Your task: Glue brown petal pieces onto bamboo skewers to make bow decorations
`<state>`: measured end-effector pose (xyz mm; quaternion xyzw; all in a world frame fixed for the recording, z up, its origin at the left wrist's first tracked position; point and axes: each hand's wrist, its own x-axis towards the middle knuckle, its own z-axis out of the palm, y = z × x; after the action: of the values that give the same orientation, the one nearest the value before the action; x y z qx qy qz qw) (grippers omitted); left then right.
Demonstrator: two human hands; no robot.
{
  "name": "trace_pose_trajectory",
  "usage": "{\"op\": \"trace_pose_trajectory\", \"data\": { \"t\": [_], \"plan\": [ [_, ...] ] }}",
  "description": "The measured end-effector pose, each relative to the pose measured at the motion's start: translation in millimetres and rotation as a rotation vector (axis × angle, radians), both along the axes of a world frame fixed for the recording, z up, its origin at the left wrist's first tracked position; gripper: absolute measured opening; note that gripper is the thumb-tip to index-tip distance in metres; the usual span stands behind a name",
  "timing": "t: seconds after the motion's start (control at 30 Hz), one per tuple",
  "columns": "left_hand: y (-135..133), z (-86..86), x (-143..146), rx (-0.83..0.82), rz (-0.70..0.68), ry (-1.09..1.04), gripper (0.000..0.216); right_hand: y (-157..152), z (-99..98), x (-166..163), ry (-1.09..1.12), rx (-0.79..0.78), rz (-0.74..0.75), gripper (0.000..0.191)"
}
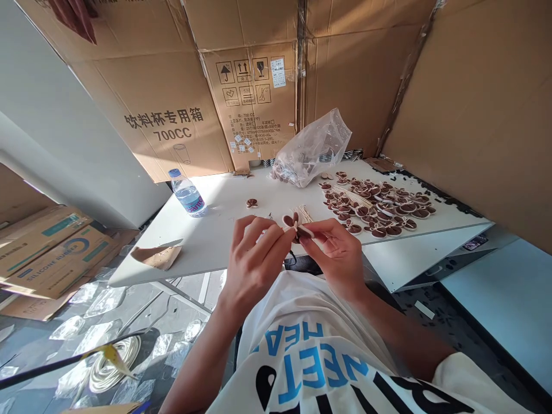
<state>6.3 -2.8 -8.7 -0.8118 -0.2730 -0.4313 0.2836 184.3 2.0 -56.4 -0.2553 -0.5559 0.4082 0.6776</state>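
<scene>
Both hands meet over the table's front edge around a small brown bow-shaped piece [292,221] with cream edges and a cream cord at its middle. My left hand [259,256] pinches it near the centre, fingers curled. My right hand [338,253] grips one brown lobe between thumb and fingers. Just behind the hands lie several cream cords [305,213]. A similar brown piece [252,203] rests alone on the table to the left. On the right spreads a pile of such brown pieces [379,204], with a bundle of cream cords [351,195] among them.
On the white table [224,198] stand a water bottle [188,194] and a clear plastic bag [313,152] with brown contents. A torn brown paper piece [157,256] lies at the left corner. Cardboard panels [254,86] wall the back. Boxes [56,253] and coiled cable [114,365] are on the floor.
</scene>
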Motion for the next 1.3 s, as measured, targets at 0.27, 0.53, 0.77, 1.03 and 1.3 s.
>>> {"op": "trace_pose_trajectory", "data": {
  "t": [0.27,0.53,0.77,1.03,1.3],
  "plan": [
    [2.0,3.5,-4.3,-0.385,-0.246,-0.301,0.019,9.6,1.1,8.3,0.144,-0.132,0.044,0.019],
    [0.2,12.1,-16.2,-0.956,-0.873,-0.878,0.038,10.9,2.1,9.5,0.110,-0.159,0.017,0.025],
    [-9.1,22.3,-20.5,-1.310,-1.063,-0.969,0.035,13.0,3.3,9.4,0.057,-0.130,-0.030,0.024],
    [-7.3,5.8,-7.2,-0.890,-0.311,-0.675,0.017,6.5,4.6,10.0,0.055,-0.167,0.046,0.024],
    [-4.3,4.0,-3.0,-0.958,-0.350,-0.698,0.020,-0.8,8.0,9.0,0.044,-0.161,0.133,0.021]
  ]
}}
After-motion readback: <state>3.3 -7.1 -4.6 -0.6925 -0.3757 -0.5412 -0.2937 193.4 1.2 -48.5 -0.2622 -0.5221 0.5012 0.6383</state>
